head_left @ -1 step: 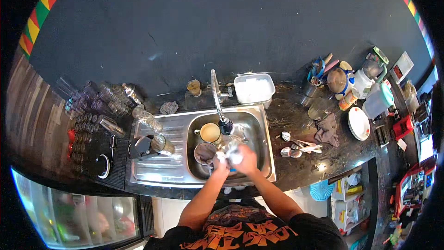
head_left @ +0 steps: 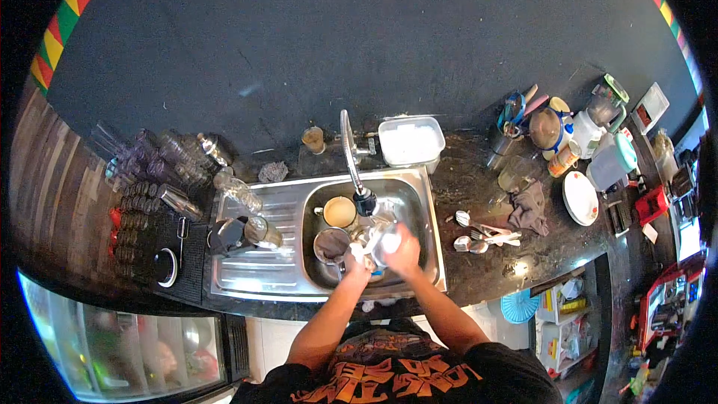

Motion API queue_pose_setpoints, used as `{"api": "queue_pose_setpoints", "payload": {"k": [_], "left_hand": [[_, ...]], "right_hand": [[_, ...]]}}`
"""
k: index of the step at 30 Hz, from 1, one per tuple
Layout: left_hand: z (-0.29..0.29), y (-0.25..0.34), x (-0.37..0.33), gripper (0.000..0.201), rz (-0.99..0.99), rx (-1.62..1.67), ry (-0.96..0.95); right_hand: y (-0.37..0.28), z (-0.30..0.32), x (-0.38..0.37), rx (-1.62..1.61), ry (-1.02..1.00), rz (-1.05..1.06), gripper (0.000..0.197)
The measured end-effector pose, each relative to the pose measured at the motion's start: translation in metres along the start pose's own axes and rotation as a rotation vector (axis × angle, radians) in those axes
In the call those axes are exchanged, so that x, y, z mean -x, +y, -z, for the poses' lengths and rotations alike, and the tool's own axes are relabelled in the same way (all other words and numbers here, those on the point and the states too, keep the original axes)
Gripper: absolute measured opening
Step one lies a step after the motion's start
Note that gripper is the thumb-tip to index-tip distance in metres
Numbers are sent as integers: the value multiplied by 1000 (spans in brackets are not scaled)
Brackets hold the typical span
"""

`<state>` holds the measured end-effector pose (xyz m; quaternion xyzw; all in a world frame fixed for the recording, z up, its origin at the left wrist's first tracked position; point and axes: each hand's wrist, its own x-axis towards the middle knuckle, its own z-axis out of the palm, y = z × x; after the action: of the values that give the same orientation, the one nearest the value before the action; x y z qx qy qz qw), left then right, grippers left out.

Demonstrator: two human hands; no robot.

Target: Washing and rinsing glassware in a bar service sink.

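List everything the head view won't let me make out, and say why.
All in the head view:
Pale thing between left hand and right hand: blurred and partly covered by them; kind unclear.
Sink floor beneath the hands: hidden by them.
Tub contents: washed out by brightness.
Goods behind the glass door: blurred shapes only.
Shirt: cut off by the lower edge.

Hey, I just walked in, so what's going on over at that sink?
A person is working over the sink, left hand and right hand close together at a pale thing too blurred to name. A mug and a round container sit in the basin, left of the right hand. Spoons lie on the counter to the right.
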<state>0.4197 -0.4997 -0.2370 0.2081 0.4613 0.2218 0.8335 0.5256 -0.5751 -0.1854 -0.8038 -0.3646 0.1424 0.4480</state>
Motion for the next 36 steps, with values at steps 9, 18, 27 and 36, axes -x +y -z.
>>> {"api": "queue_pose_setpoints", "payload": {"k": [9,18,27,36], "left_hand": [[-4,-2,-9,42,299,425,-746],[-35,0,21,45,-87,0,-337],[-23,-3,15,47,-274,136,-423],[-43,11,38,19,7,93,-247]], "right_hand": [[-3,9,-11,-224,111,113,38],[16,4,0,-450,296,-27,24],[-18,3,18,29,259,283,39],[21,17,-12,-1595,-467,-798,35]]}}
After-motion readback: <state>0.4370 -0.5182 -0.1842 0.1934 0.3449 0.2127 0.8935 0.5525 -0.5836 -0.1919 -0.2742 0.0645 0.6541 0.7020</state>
